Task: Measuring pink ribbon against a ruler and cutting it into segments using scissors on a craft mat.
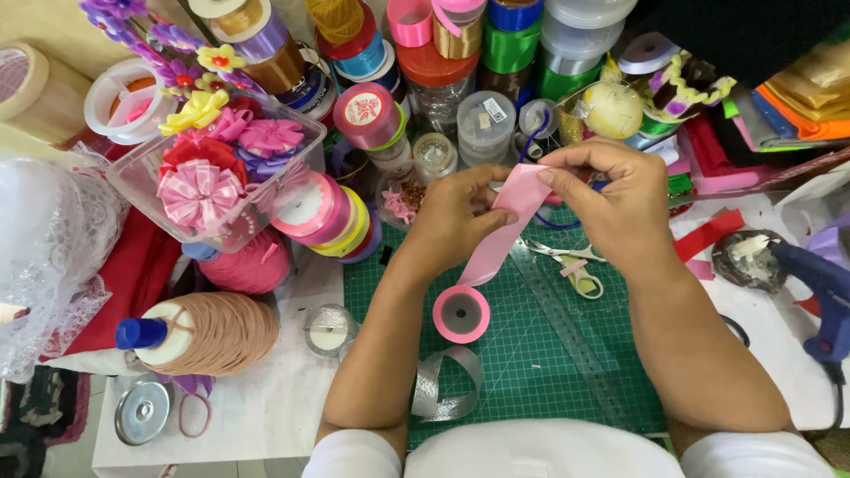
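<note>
Our fingertips pinch the pink ribbon [518, 199] end: left hand [453, 217] from nine o'clock, right hand [615, 199] from three. The strip trails toward seven o'clock to its pink spool [461, 314] on the green cutting mat [549, 354]; scissors [571, 265] lie just under our right hand.

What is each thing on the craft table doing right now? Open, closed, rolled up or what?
Pink ribbon: partly unrolled, held up by both hands.
Pink spool: standing on edge on the green mat.
Left hand: pinching the ribbon.
Right hand: pinching the ribbon's end.
Silver ribbon: loose, curled.
Scissors: lying closed.
Plastic box: open, full of bows.
</note>
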